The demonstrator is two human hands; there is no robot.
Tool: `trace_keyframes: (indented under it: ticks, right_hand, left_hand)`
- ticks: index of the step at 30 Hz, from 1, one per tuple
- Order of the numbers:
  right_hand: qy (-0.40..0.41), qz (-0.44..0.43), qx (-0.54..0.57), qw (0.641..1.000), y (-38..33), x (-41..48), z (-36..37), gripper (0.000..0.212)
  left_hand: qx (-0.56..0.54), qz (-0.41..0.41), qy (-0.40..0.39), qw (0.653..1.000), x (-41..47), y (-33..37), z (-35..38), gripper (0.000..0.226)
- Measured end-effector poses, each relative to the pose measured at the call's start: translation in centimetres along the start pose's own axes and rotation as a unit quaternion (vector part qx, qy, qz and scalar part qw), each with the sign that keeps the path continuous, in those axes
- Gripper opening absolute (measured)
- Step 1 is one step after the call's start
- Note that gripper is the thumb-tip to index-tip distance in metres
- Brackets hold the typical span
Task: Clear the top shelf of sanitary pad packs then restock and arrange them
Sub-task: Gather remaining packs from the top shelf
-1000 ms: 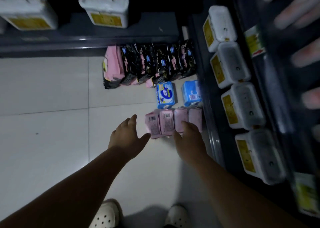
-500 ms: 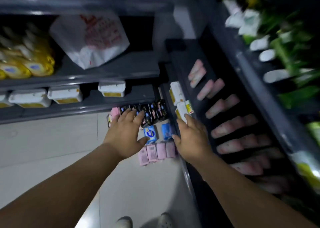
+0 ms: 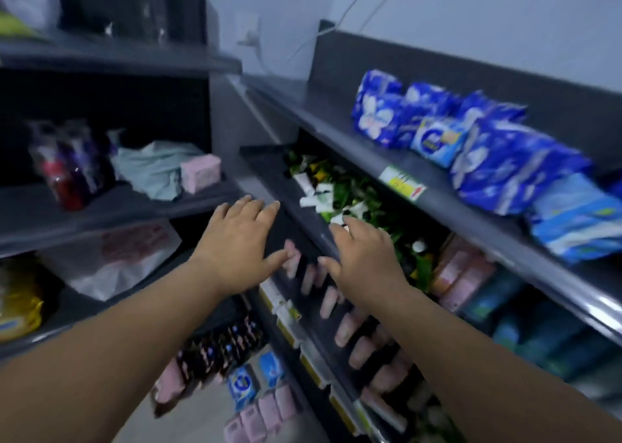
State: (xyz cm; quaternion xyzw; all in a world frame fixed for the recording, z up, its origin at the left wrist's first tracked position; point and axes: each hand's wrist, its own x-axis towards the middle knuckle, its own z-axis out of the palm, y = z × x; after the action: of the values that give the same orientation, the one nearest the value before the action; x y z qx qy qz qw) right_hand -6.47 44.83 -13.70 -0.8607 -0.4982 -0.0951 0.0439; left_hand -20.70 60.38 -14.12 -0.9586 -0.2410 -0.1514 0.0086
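Note:
Several blue sanitary pad packs (image 3: 484,150) lie crowded on the dark top shelf (image 3: 340,119) at the right. My left hand (image 3: 235,244) and my right hand (image 3: 363,261) are raised in front of the lower shelves, fingers spread and holding nothing, well below and left of those packs. On the floor lie a row of black-and-pink packs (image 3: 218,348), two small blue packs (image 3: 255,378) and several pink packs (image 3: 262,415). The view is blurred.
Green and white sachets (image 3: 340,197) fill the shelf under the top one, with pink items (image 3: 340,311) below. On the left rack sit a pink box (image 3: 201,174), a teal cloth (image 3: 154,170), bottles (image 3: 64,166), a white bag (image 3: 114,257) and yellow packs (image 3: 16,304).
Both empty hands rose from just above the pink packs on the floor to shelf height. My view swung up from the floor to the top shelf.

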Motion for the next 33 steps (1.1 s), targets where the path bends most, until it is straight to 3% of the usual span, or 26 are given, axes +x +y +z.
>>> trace_keyframes:
  ticks: [10, 13, 20, 25, 28, 33]
  right_hand:
    - [0.058, 0.069, -0.052, 0.995, 6.0, -4.3, -12.6, 0.064]
    - [0.093, 0.091, -0.078, 0.988, 8.8, -6.2, -15.4, 0.065]
    - [0.116, 0.173, -0.108, 0.972, 16.6, -12.8, -20.5, 0.064]
    - [0.113, 0.229, -0.114, 0.96, 22.0, -17.8, -23.1, 0.065]
    - [0.103, 0.269, -0.122, 0.95, 25.0, -20.7, -24.8, 0.073]
    - [0.0, 0.354, -0.13, 0.926, 29.8, -25.3, -26.8, 0.099]
  left_hand:
    - [0.001, 0.091, 0.08, 0.993, 3.9, 7.8, -9.9, 0.094]
    - [0.0, 0.121, 0.116, 0.986, 4.9, 11.7, -12.0, 0.104]
    - [-0.043, 0.205, 0.16, 0.965, 6.5, 23.2, -14.7, 0.103]
    - [-0.066, 0.24, 0.148, 0.957, 6.9, 31.8, -15.7, 0.111]
    - [-0.078, 0.263, 0.115, 0.955, 7.0, 36.7, -15.8, 0.097]
    - [-0.128, 0.255, 0.046, 0.957, 7.8, 43.0, -14.7, 0.093]
